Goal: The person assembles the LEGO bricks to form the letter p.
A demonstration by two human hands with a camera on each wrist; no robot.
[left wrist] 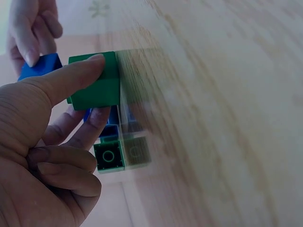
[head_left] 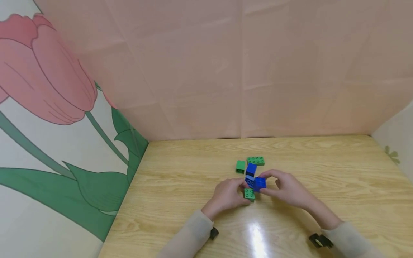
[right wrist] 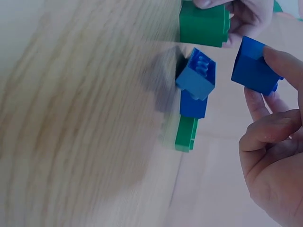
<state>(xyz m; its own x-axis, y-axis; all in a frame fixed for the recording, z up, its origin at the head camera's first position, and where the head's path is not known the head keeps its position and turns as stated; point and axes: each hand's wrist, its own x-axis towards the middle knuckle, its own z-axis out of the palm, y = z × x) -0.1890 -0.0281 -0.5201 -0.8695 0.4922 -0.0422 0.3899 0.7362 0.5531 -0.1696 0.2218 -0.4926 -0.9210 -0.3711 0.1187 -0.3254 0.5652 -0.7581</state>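
My left hand (head_left: 227, 193) pinches a green toy building brick (head_left: 249, 194) between thumb and fingers, low at the tabletop with its studs up. In the right wrist view, a blue brick (right wrist: 255, 66) is held off the table by my right hand (head_left: 287, 188), thumb on one side and fingers on the other. Just beyond the green brick, a second blue brick (right wrist: 195, 82) lies tilted, partly hidden in the head view. Behind it sits another blue brick (head_left: 251, 168).
Farther back, a small green brick (head_left: 240, 166) lies on its side, its hollow underside facing me. A longer green brick (head_left: 256, 160) lies studs up beside it. The wooden table (head_left: 174, 179) meets a pink sheet (head_left: 200, 89) at the back and a tulip-patterned panel (head_left: 64, 150) at left.
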